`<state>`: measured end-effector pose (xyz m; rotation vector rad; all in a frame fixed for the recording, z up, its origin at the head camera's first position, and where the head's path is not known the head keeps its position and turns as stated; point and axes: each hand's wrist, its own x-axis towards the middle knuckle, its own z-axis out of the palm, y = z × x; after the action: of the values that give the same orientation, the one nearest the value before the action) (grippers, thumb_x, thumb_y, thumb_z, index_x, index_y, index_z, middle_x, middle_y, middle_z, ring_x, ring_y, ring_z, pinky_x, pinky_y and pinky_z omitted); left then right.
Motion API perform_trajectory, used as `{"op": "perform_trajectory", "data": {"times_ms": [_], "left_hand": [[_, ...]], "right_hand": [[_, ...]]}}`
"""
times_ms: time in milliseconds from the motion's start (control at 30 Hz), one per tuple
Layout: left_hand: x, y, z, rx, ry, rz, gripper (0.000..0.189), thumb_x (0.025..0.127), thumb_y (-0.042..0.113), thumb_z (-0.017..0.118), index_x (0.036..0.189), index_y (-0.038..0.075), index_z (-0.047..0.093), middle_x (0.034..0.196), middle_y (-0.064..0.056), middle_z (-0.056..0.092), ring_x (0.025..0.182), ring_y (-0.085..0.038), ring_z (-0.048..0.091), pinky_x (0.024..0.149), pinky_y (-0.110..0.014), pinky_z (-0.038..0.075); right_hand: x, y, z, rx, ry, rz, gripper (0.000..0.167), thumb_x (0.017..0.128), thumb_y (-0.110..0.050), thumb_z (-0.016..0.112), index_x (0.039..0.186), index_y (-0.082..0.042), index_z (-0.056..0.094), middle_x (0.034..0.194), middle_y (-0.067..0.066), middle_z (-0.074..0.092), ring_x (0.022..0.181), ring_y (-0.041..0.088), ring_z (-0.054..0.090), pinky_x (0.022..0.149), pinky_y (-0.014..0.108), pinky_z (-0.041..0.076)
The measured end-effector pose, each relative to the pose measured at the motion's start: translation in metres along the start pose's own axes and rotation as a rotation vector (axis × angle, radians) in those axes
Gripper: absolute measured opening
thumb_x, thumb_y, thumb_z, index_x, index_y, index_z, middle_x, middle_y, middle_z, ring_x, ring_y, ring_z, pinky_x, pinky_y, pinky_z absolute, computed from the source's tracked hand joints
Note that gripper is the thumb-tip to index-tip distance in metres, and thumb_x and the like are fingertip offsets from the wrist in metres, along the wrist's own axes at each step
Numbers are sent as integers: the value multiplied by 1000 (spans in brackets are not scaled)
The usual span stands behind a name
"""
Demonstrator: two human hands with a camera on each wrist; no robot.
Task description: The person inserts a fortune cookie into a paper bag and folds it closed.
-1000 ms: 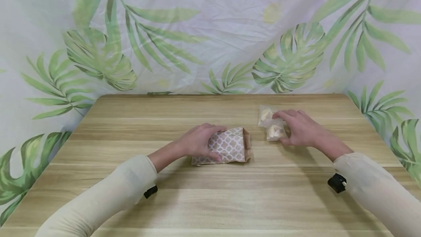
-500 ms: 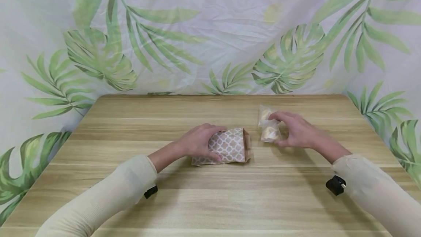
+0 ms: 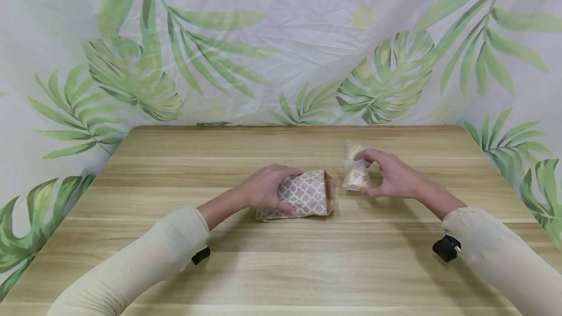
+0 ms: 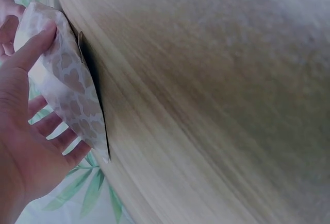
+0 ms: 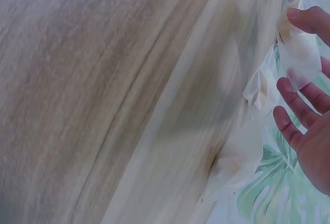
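A brown paper bag with a white lattice pattern lies flat on the table, its mouth gaping to the right. My left hand grips the bag's closed end between thumb and fingers. To the right of the mouth, my right hand pinches a small translucent packet with pale yellow contents, thumb at its near end and fingers at its far end. Just behind, a similar packet rests on the table, partly covered. In the right wrist view, the held packet hangs beyond another pale packet.
The wood-grain table ends at a leaf-print cloth hanging behind it. Black wrist cameras show below both sleeves, the right one close above the table. A further translucent shape appears low in the right wrist view.
My right hand has brought the near packet a short way left, closer to the bag's mouth. The left hand, the bag and the far packet have stayed in place.
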<state>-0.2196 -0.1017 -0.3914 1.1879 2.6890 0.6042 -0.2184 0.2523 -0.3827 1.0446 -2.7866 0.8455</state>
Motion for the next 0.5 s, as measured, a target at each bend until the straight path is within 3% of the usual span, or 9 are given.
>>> {"op": "perform_trajectory", "data": {"times_ms": [500], "left_hand": [[1,-3,5,-56,37,-15,93,71,43,94,146,4,56,146,-13,60,133,-34,53,113,-51,43]], "right_hand": [[1,-6,5,79,5,-3,67,73,-12,91,131,-2,60,113,6,66,103,27,59,79,50,53]]}}
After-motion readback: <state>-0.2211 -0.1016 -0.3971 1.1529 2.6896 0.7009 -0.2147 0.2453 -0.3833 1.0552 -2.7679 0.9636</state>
